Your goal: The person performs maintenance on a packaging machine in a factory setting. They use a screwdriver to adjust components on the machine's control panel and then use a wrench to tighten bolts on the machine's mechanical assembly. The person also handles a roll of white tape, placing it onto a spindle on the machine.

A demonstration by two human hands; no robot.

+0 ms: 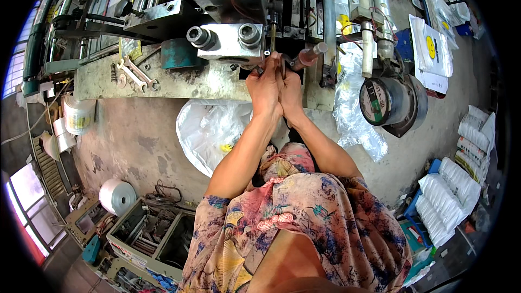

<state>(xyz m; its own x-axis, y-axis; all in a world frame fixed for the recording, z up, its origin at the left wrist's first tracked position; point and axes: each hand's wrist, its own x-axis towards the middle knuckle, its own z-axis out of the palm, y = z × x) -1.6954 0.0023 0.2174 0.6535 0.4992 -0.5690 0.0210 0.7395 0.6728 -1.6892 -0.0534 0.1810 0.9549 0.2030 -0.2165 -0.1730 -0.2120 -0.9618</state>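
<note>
Both hands meet at the front of the machine, pressed side by side. The left hand (pixel 264 84) is curled with its fingertips pinched on a small part (pixel 261 69) just under the square metal block (pixel 232 39); the right hand (pixel 291 91) is closed beside it, thumb up against the same spot, though what it holds, if anything, is hidden behind the left hand, so I cannot tell. The part itself is too small and too covered to name.

Taking the metal block as landmark: it carries two round bolt heads on its face (both dull grey). To its left, on the worn ledge (pixel 179 81), lie two open-ended spanners (pixel 137 75). Below the block, on the concrete floor, sits a crumpled clear plastic bag (pixel 209 130) with a yellow fleck showing inside. To the right of the block stands a grey motor (pixel 392 102) with a round pale label on its end, and a clear plastic film (pixel 350 108) hangs between them. Further right and up, flat white bags with a yellow round mark (pixel 431 49) are stacked. Far right and below, bundles of white bags (pixel 445 198) lie in rows. Far left and down, a white spool (pixel 118 196) rests by an open tool crate (pixel 157 233), its contents dark and hard to read.
</note>
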